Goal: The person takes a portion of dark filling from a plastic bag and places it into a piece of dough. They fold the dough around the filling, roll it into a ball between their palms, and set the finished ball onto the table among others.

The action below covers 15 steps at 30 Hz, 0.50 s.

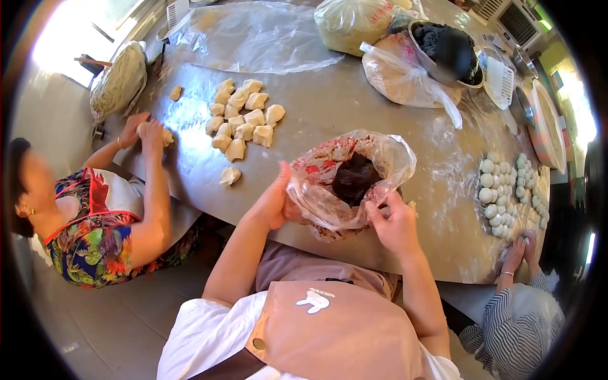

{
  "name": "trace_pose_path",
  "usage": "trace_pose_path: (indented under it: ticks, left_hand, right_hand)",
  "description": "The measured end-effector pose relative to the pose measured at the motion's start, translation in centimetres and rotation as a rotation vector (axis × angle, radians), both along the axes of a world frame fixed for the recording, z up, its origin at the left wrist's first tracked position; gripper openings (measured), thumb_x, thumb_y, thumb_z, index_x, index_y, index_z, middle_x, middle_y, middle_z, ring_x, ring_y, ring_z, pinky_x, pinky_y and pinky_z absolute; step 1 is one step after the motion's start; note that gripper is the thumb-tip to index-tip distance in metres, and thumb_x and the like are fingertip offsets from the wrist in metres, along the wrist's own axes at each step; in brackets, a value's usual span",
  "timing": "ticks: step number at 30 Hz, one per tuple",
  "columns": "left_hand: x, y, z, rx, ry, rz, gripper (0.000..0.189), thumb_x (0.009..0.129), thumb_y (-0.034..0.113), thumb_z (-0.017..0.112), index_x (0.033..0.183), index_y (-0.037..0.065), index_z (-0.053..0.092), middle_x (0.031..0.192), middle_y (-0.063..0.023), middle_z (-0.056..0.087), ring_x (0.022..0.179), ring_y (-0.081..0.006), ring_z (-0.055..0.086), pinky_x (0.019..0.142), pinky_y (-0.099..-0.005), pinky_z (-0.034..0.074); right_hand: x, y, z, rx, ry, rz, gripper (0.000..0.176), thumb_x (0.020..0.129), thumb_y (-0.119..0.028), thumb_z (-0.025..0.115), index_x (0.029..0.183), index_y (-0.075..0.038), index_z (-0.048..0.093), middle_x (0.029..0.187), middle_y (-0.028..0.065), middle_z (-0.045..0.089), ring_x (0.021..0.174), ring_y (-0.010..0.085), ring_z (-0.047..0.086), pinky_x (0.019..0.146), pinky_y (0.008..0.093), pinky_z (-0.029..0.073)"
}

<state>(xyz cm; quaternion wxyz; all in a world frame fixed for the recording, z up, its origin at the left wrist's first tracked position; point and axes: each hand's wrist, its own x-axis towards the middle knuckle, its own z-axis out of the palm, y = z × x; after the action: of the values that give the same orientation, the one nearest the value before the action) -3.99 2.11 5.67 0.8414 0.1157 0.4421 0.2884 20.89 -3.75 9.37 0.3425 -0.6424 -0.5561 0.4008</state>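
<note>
A clear plastic bag (394, 155) with red-stained walls is held with its mouth wide at the table's near edge. Inside lies a lump of dark brown paste (354, 179). My left hand (276, 201) grips the bag's left side, thumb up along the outside and most fingers hidden behind the plastic. On the opposite side, my right hand (391, 221) pinches the rim between thumb and fingers. Torn pieces of pale dough (243, 120) sit in a cluster beyond my left hand, with one separate dough piece (230, 177) closer to me.
At left, a co-worker's hands (151, 134) press dough. Another person's hands (516, 254) rest at the right edge beside rows of round dough balls (493, 196). A metal bowl of black filling (437, 41), tied bags (354, 25) and a plastic sheet (247, 38) occupy the far side.
</note>
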Motion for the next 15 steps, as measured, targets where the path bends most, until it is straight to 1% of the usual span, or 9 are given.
trace_pose_path:
  ticks: [1,3,4,7,8,10,12,14,15]
  left_hand:
    - [0.3,0.1,-0.8,0.040,-0.021,-0.011,0.061,0.093,0.058,0.037,0.119,0.007,0.057,0.104,-0.0082,0.066,0.086,-0.0201,0.064,0.077,-0.0348,0.053]
    - [1.2,0.5,-1.4,0.125,-0.061,-0.038,0.048,0.094,0.049,0.049,0.115,0.007,0.061,0.102,-0.0082,0.066,0.088,-0.0169,0.064,0.077,-0.0301,0.052]
    - [1.6,0.5,-0.4,0.176,-0.002,-0.052,0.038,0.092,0.033,0.059,0.116,0.004,0.061,0.100,-0.0072,0.066,0.086,-0.0151,0.063,0.076,-0.0293,0.052]
    - [2.4,0.6,-0.9,0.432,0.168,-0.166,0.036,0.092,0.026,0.060,0.119,0.003,0.059,0.101,-0.0071,0.066,0.088,-0.0149,0.063,0.076,-0.0299,0.051]
    - [2.4,0.5,-1.5,0.421,0.149,-0.135,0.036,0.093,0.025,0.058,0.120,0.002,0.057,0.103,-0.0086,0.066,0.089,-0.0167,0.064,0.078,-0.0321,0.052]
    - [2.4,0.3,-3.1,0.396,0.116,-0.070,0.036,0.094,0.024,0.055,0.122,0.001,0.053,0.108,-0.0116,0.064,0.093,-0.0202,0.064,0.081,-0.0365,0.053]
    - [2.6,0.0,-4.0,0.198,0.070,0.161,0.032,0.095,0.022,0.054,0.118,0.001,0.055,0.106,-0.0117,0.064,0.090,-0.0224,0.064,0.080,-0.0380,0.053]
    - [3.0,-0.2,-2.5,-0.002,0.076,0.356,0.025,0.095,0.018,0.051,0.114,0.001,0.055,0.103,-0.0121,0.064,0.089,-0.0264,0.063,0.081,-0.0411,0.052]
    - [2.7,-0.3,-3.3,-0.011,0.093,0.389,0.024,0.096,0.017,0.050,0.113,0.001,0.055,0.103,-0.0117,0.063,0.088,-0.0251,0.062,0.081,-0.0399,0.052]
  right_hand:
    - [-0.2,-0.1,0.6,-0.132,0.127,-0.011,0.034,0.084,-0.015,0.068,0.111,0.000,0.055,0.091,0.0103,0.068,0.073,0.0149,0.066,0.065,0.0281,0.053]
    - [-1.0,-0.2,-1.1,-0.033,0.242,-0.024,0.038,0.085,-0.016,0.067,0.116,0.000,0.052,0.090,0.0104,0.067,0.074,0.0136,0.065,0.065,0.0273,0.052]
    - [-1.4,-0.2,-1.7,0.015,0.296,-0.030,0.041,0.085,-0.017,0.067,0.119,0.000,0.050,0.090,0.0105,0.067,0.074,0.0130,0.065,0.066,0.0269,0.052]
    - [-2.4,0.1,-1.2,-0.068,0.200,-0.072,0.042,0.084,-0.015,0.067,0.119,0.001,0.051,0.087,0.0106,0.066,0.074,0.0126,0.064,0.067,0.0260,0.052]
    - [-2.4,0.2,-1.5,-0.051,0.130,-0.039,0.039,0.083,-0.013,0.066,0.116,0.002,0.053,0.084,0.0094,0.066,0.072,0.0120,0.062,0.065,0.0255,0.051]
    - [-2.2,0.4,-1.5,-0.072,0.148,-0.038,0.032,0.082,-0.010,0.063,0.110,0.003,0.057,0.081,0.0088,0.065,0.070,0.0121,0.062,0.062,0.0255,0.050]
    - [-1.6,-0.1,-1.6,-0.158,0.213,-0.049,0.026,0.082,-0.008,0.060,0.105,0.004,0.059,0.079,0.0083,0.065,0.067,0.0123,0.062,0.059,0.0257,0.049]
    - [0.6,-1.6,-1.8,-0.309,0.325,-0.083,0.023,0.081,-0.007,0.056,0.100,0.005,0.061,0.077,0.0081,0.064,0.063,0.0127,0.062,0.055,0.0260,0.048]
    - [1.7,-2.7,-1.9,-0.329,0.217,-0.136,0.021,0.082,-0.007,0.055,0.098,0.005,0.061,0.076,0.0082,0.064,0.062,0.0126,0.061,0.054,0.0259,0.047]
